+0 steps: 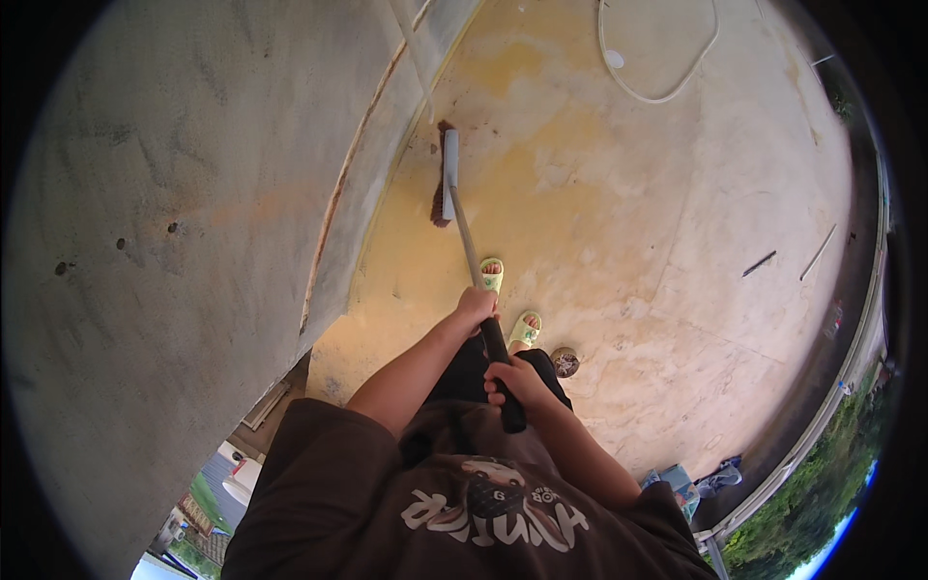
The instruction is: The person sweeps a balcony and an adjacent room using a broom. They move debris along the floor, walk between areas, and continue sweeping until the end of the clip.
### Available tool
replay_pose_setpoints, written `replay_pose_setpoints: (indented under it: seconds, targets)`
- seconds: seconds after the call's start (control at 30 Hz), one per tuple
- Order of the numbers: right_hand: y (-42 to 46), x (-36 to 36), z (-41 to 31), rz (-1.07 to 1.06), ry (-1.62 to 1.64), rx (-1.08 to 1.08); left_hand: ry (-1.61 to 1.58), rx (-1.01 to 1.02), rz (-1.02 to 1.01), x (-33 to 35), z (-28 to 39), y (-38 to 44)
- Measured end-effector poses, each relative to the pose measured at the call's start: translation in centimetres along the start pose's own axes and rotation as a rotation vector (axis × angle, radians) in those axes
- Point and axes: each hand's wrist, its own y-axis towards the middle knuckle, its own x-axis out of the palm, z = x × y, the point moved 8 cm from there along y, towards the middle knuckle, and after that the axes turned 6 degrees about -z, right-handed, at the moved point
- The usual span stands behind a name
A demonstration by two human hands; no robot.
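Note:
A long-handled push broom [451,174] with a pale head and reddish-brown bristles rests on the stained concrete floor [616,239], close to the foot of the grey wall. My left hand [477,306] is wrapped around the broom's metal pole, just above the dark grip. Lower down, my right hand [516,383] holds the black handle grip [497,344] near its end, close to my body. The pole slants from my waist out to the broom head. A few dark bits of debris lie beside the bristles.
The grey wall [181,145] fills the left side. My feet wear light green slides [525,330], with a small round container [565,362] beside them. A white hose [656,100] loops across the far floor. Two thin rods [818,252] lie to the right; bags [678,484] sit near the low edge.

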Motion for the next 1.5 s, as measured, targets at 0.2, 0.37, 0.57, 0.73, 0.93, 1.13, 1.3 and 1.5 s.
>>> replay_pose_setpoints:
  seconds: [0.2,0.37,0.57,0.73,0.93,1.13,1.3,1.5]
  targets:
    - [-3.1,0.8,4.2,-0.140,-0.137,0.193,-0.317,-0.353,-0.073,-0.7,-7.7,-7.9]
    - [2.5,3.0,3.6,-0.204,0.044,0.371,-0.333,-0.370,-0.001,-6.1,-9.1,-5.2]
    - [0.2,-5.3,-4.9,0.103,-0.123,0.026,-0.021,-0.134,-0.063,3.5,-0.3,4.0]
    - [-3.6,-9.6,-10.7,0.349,0.070,-0.200,0.097,-0.088,-0.387,18.3,7.6,8.4]
    - [-12.3,-10.6,-8.7,0.343,0.131,-0.202,0.027,-0.096,-0.420,25.3,7.2,0.5]
    - [-12.4,-8.7,-3.0,-0.004,-0.067,0.097,-0.262,-0.386,-0.166,14.9,-1.2,-5.6]
    - [-1.0,-3.8,-0.1,-0.383,0.102,0.572,-0.416,-0.488,0.060,1.3,-7.0,-4.2]
    - [6.1,-1.2,-5.9,-0.437,0.145,0.504,-0.307,-0.397,0.094,-2.9,-3.2,1.9]
